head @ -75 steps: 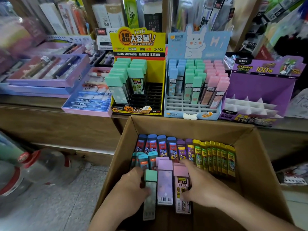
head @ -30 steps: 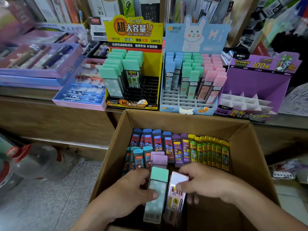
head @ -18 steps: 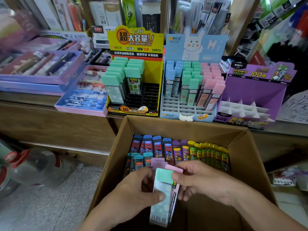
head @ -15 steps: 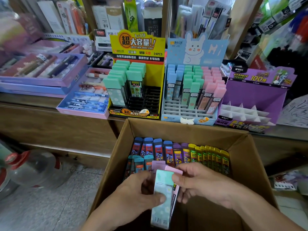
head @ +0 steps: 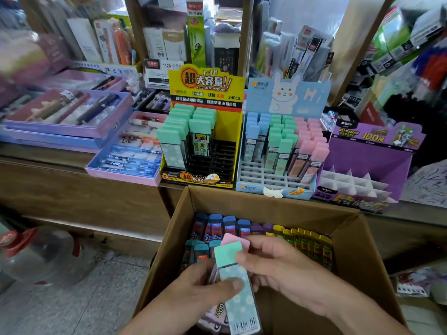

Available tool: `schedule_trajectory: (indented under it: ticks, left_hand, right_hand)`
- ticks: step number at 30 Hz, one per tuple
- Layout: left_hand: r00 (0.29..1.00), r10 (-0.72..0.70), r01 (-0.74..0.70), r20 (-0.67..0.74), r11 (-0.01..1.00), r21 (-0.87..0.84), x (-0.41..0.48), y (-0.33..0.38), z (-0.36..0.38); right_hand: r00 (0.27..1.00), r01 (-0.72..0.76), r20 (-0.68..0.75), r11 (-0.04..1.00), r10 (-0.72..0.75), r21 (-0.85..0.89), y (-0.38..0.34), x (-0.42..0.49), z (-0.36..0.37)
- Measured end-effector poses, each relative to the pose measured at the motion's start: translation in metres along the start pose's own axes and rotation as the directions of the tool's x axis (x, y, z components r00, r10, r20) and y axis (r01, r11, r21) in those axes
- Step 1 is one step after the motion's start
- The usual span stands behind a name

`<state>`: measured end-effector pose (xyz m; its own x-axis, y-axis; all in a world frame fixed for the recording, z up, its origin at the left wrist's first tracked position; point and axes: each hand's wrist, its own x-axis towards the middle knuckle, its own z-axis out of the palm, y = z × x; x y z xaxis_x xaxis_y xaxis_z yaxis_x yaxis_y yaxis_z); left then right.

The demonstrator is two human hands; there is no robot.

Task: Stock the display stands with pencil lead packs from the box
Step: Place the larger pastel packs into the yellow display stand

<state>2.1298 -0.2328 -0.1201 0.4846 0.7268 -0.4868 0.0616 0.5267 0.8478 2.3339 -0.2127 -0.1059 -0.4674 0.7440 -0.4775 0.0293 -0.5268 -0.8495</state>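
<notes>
Head view: a mint-capped, flower-printed flat plastic pencil lead pack (head: 232,272) is held low over the open brown cardboard box (head: 266,204), lying on top of pink-capped packs (head: 235,239). The left grip (head: 200,293) clasps the bundle, thumb across its front. The right grip (head: 285,274) pinches the mint cap. Blue, purple and yellow packs (head: 242,228) line the box's far side. Beyond, on the wooden bench (head: 72,189), stand a yellow display stand (head: 205,93), a blue rabbit stand (head: 285,97) and a purple stand (head: 370,160).
</notes>
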Motion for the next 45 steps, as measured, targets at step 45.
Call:
schedule_trajectory:
  ticks: [45]
  left_hand:
    - [0.671, 0.311, -0.569, -0.674, 0.798, -0.199, 0.008, 0.016, -0.059]
  right_hand:
    - [0.598, 0.511, -0.257, 0.608, -0.759, -0.607, -0.144, 0.081, 0.022]
